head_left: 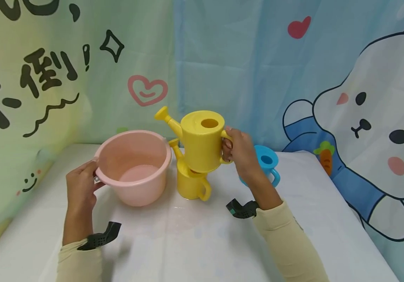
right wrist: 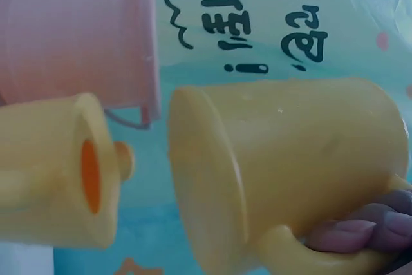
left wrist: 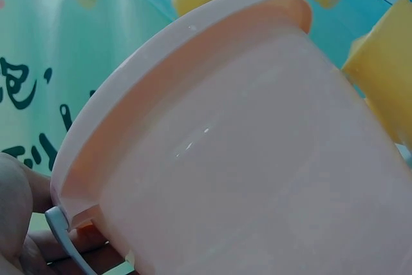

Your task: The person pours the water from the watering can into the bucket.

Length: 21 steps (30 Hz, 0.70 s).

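My right grip (head_left: 242, 150) has its fingers curled round the handle of a yellow watering can (head_left: 202, 145). The can is held up in the air, upright, at nine o'clock from that grip, with its spout pointing to ten o'clock.

My left grip (head_left: 82, 188) is holding a pink bucket (head_left: 142, 196) by its edge, at the bucket's nine o'clock side. The right wrist camera shows me the bucket's thin handle hanging by the rim. I look down into the bucket and see its pink bottom. I cannot tell if it sits flat or is lifted a bit.

A second yellow can (head_left: 189, 184) stands just under the held one, near six o'clock from it. From the right wrist I can see a gap between the two. Its spout goes up toward eleven o'clock, and the bucket is just beside it at nine o'clock.

A blue can (head_left: 270, 150) is at four o'clock from my right grip, partly behind the arm. The white tabletop (head_left: 187, 243) is under these things. Behind it hangs a curtain (head_left: 216, 51), with a big white bunny (head_left: 371, 105) at about two o'clock.
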Each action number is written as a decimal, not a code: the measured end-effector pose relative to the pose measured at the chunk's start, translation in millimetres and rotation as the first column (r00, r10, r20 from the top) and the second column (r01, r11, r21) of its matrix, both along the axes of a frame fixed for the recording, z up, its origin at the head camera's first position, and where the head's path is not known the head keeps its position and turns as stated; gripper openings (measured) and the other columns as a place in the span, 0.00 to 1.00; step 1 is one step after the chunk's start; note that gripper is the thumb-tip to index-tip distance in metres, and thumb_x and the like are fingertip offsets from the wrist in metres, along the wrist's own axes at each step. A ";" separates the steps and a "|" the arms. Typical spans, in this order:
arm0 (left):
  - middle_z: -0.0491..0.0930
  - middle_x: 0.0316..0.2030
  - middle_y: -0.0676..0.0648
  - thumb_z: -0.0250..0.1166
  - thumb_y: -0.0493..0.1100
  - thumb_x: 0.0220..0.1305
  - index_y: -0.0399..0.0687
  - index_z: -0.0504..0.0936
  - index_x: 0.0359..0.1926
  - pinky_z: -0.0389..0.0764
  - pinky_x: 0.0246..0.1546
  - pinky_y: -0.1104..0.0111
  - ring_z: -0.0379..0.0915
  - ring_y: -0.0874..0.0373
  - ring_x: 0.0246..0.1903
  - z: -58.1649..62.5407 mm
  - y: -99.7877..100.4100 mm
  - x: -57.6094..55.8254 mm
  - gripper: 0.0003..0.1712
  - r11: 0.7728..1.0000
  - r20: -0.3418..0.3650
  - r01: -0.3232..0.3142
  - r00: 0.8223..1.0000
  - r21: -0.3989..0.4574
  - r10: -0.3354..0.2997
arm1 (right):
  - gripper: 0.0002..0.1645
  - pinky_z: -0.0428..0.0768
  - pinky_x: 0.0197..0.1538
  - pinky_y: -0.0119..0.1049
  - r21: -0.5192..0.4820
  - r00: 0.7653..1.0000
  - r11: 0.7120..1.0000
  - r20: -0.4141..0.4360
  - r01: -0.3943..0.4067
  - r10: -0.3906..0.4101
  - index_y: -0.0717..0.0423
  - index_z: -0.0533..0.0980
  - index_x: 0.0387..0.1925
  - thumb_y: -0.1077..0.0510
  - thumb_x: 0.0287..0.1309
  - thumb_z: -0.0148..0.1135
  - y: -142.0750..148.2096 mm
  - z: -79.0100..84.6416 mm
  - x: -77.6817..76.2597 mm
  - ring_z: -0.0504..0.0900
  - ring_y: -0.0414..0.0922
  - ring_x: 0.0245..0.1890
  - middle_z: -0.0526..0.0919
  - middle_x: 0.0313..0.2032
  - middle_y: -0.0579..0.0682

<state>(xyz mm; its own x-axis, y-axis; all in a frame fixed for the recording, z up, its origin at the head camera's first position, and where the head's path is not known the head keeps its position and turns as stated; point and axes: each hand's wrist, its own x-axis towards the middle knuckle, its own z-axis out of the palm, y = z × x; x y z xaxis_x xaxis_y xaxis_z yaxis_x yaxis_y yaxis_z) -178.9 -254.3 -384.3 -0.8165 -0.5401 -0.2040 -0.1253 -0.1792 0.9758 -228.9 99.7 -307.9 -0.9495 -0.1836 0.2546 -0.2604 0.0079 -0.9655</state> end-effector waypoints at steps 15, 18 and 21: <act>0.74 0.49 0.46 0.57 0.55 0.71 0.42 0.78 0.61 0.82 0.30 0.75 0.72 0.55 0.44 1.2 0.3 0.3 0.27 1.000 -0.001 -0.016 1.000 -0.017 0.016 | 0.28 0.61 0.21 0.33 -0.225 0.970 0.945 -0.009 0.236 -0.244 0.57 0.56 0.16 0.52 0.75 0.37 39.2 -26.5 5.0 0.56 0.44 0.14 0.57 0.13 0.47; 0.75 0.47 0.47 0.57 0.55 0.70 0.41 0.79 0.59 0.82 0.30 0.74 0.72 0.56 0.43 0.4 1.0 -0.5 0.27 1.000 -0.006 -0.020 1.000 -0.011 0.020 | 0.28 0.63 0.21 0.32 -0.222 0.960 0.935 0.016 0.277 -0.281 0.58 0.56 0.16 0.52 0.75 0.37 47.4 -34.9 6.4 0.57 0.44 0.14 0.57 0.13 0.47; 0.75 0.46 0.47 0.57 0.55 0.70 0.41 0.79 0.59 0.82 0.30 0.74 0.73 0.56 0.43 0.3 1.7 -0.5 0.27 1.000 -0.005 -0.023 1.000 -0.014 0.023 | 0.29 0.64 0.22 0.33 -0.183 0.958 0.940 0.041 0.287 -0.285 0.58 0.57 0.17 0.51 0.76 0.36 53.6 -44.7 6.1 0.58 0.44 0.15 0.57 0.14 0.48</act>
